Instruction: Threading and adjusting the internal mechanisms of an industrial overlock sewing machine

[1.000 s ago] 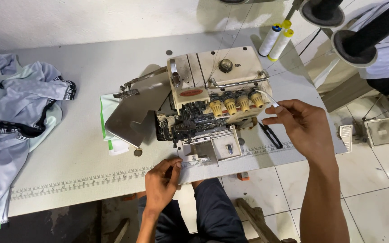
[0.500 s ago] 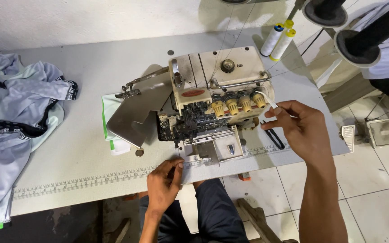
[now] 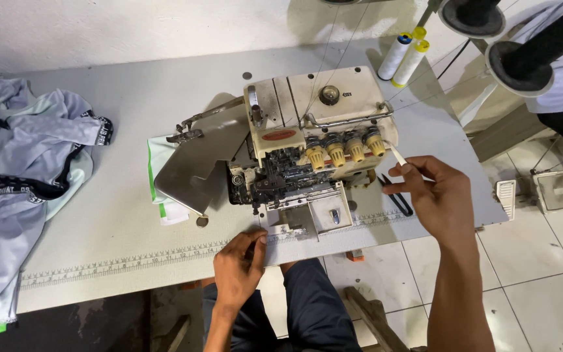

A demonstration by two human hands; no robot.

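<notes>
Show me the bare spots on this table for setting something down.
Bare table runs along the wall behind the sewing machine, and between the clothes and the machine's metal flap. The front strip by the ruler is free too. It is crowded at the right hand, tweezers, thread cones and left hand.

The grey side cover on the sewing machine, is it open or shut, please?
Open: the grey side cover is swung out leftward from the sewing machine, exposing the dark mechanism.
</notes>
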